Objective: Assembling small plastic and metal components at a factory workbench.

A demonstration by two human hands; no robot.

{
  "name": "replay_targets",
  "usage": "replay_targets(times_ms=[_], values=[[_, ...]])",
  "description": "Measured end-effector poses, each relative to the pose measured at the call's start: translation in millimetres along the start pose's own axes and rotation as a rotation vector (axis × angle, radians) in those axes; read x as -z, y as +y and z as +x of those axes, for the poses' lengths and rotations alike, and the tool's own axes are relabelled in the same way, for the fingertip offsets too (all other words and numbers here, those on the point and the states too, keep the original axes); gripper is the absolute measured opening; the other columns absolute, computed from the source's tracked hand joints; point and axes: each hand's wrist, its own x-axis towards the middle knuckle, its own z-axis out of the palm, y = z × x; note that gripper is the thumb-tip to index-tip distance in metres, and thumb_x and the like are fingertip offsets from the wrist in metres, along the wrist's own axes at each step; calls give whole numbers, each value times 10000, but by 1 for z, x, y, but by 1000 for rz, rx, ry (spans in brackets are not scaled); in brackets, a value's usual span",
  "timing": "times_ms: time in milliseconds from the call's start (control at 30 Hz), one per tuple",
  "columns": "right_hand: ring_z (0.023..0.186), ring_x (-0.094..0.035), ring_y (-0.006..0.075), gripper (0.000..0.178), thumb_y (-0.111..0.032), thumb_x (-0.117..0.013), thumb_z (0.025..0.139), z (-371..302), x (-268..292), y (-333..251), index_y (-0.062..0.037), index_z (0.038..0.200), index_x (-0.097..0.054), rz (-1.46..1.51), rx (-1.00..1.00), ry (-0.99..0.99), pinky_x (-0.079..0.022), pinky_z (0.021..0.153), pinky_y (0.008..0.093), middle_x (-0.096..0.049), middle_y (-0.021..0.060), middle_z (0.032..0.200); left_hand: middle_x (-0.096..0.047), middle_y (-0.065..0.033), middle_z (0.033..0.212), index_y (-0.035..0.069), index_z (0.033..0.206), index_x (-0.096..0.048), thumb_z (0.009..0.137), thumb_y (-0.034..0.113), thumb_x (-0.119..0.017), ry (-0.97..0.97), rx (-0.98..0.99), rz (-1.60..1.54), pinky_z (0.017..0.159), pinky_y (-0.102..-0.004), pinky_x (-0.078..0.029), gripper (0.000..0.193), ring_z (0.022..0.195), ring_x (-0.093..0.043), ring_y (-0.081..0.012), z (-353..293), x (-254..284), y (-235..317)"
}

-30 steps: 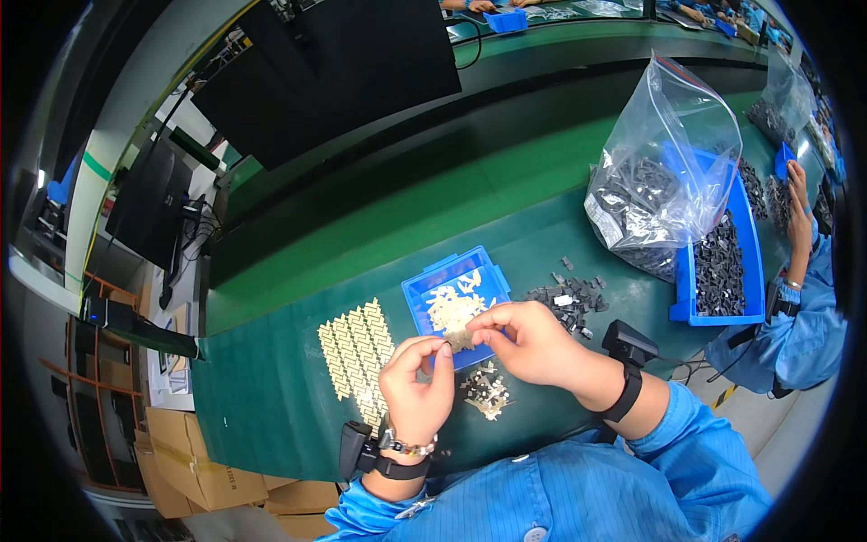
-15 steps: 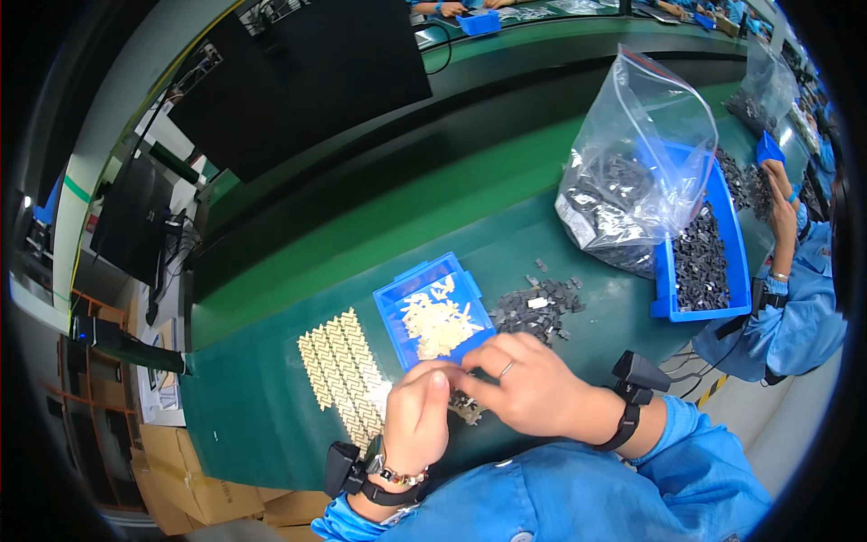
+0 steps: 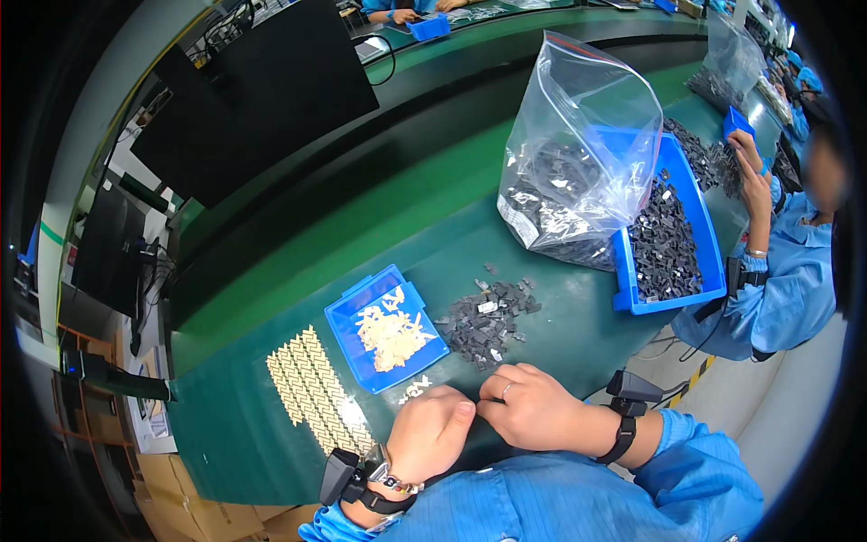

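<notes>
My left hand (image 3: 432, 435) and my right hand (image 3: 535, 408) meet at the fingertips just above the table's near edge, both closed. Whatever they pinch is too small and hidden by the fingers. Beyond my left hand lie a few small cream pieces (image 3: 414, 390). Past those stands a small blue tray (image 3: 354, 366) with a heap of thin cream strips (image 3: 394, 338) in it. A loose pile of small dark grey plastic parts (image 3: 488, 323) lies beyond my fingers. To the left, cream pieces are laid out in a zigzag-patterned sheet (image 3: 312, 384).
Farther right, a clear zip bag of dark parts (image 3: 564, 194) leans against a larger blue bin (image 3: 713, 262), also full of them. At the right a co-worker's hands (image 3: 754, 176) hold a small blue scoop-like tray (image 3: 736, 124). Cardboard boxes (image 3: 194, 501) stand lower left.
The whole view has swung, so the table's things sit farther left. My hands have drawn nearer my body, away from the blue tray, and my right fingers have curled in.
</notes>
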Motion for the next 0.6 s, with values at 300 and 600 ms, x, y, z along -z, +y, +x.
replay_targets(times_ms=[300, 600], values=[[880, -602, 283, 398, 22, -667, 751, -26, 4, 71, -10, 1142, -598, 161, -510, 574, -489, 802, 366, -634, 138, 1000, -655, -158, 963, -69, 988, -659, 968, 153, -507, -144, -384, -612, 812, -400, -496, 270, 890, -625, -297, -7, 42, 42], [834, -635, 296, 555, -17, -746, 705, -1, -8, 92, -40, 1225, -553, -39, -559, 419, -509, 734, 384, -652, 116, 891, -624, -209, 1041, -42, 1014, -652, 865, 127, -704, -672, -698, -1013, 690, -450, -509, 231, 906, -621, -368, -32, 61, 95]])
